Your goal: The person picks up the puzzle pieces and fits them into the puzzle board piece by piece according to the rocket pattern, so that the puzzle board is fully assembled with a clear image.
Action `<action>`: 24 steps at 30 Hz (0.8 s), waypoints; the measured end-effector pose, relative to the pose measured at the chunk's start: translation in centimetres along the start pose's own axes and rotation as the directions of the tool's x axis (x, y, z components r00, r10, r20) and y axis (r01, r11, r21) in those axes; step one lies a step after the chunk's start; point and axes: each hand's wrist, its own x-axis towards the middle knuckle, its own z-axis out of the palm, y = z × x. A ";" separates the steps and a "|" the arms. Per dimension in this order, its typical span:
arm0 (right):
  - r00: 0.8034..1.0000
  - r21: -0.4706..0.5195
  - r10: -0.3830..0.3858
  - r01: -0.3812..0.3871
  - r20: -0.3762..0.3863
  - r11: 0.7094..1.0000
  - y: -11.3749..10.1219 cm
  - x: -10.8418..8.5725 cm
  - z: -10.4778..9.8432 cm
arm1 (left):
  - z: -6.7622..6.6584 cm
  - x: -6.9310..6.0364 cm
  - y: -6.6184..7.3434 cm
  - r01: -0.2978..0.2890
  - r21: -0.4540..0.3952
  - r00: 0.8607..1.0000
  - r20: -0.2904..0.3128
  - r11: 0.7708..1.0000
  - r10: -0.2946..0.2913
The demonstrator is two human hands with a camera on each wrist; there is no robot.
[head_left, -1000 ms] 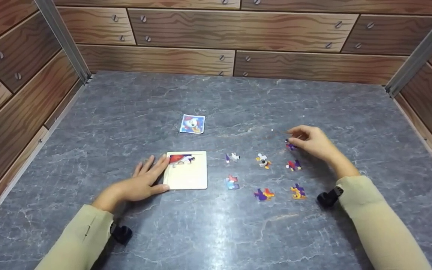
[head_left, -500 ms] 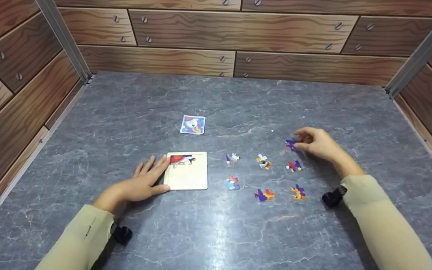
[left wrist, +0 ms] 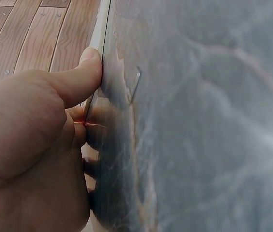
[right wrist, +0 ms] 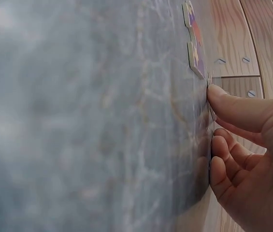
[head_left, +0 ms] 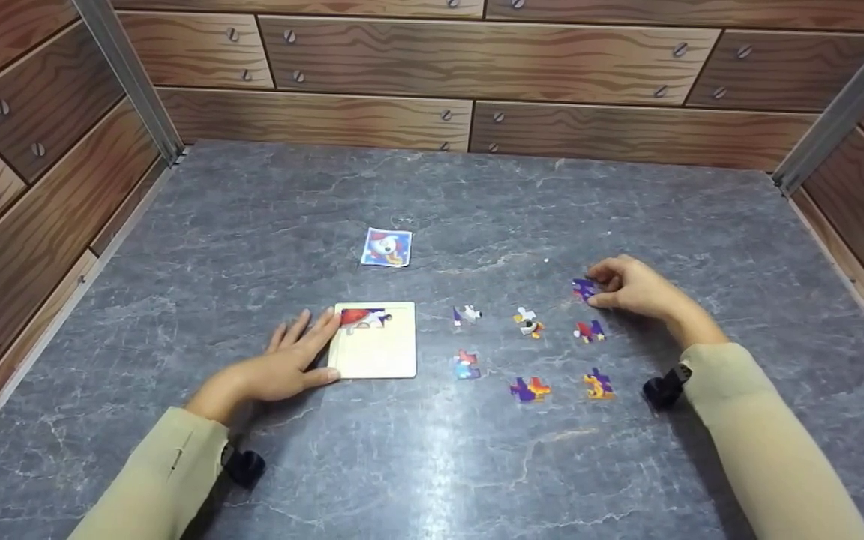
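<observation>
My left hand (head_left: 274,367) rests at the left edge of a pale square puzzle tray (head_left: 376,356), thumb and index finger touching its rim. The fingers are mostly straight and spread. A joined red, white and purple puzzle section (head_left: 363,318) lies in the tray's upper left. Over on the right, my right hand (head_left: 631,289) pinches a purple puzzle piece (head_left: 583,289) flat on the table, thumb at the near side and index finger at the far side. In the right wrist view, the thumb (right wrist: 233,106) is low against the tabletop and that piece is mostly hidden.
Several loose puzzle pieces lie between the hands, including a white and orange piece (head_left: 528,322), a red and purple piece (head_left: 589,331) and a yellow and purple piece (head_left: 598,384). A small picture card (head_left: 386,247) lies beyond the tray. Wood-patterned walls (head_left: 372,120) border the table.
My right hand has shifted slightly right, from above the purple puzzle piece to its right side, uncovering more of it. The left hand and tray have stayed put.
</observation>
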 end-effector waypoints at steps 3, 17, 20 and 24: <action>1.000 0.010 -0.008 0.008 0.001 1.000 0.0 0.1 0.0 | 0.0 0.0 0.0 0.002 0.001 1.000 0.001 1.000 -0.002; 0.997 -0.025 -0.078 0.078 -0.004 0.997 0.1 0.1 0.0 | -0.1 0.0 0.0 0.001 -0.012 1.000 0.006 1.000 -0.001; 0.999 -0.020 -0.053 0.053 -0.012 0.998 0.1 0.0 0.0 | -0.1 0.0 0.1 0.002 -0.009 1.000 0.004 1.000 -0.002; 0.999 0.024 -0.025 0.026 -0.024 0.999 0.1 -0.3 -0.1 | 0.0 0.0 0.1 -0.001 -0.004 1.000 0.001 1.000 0.001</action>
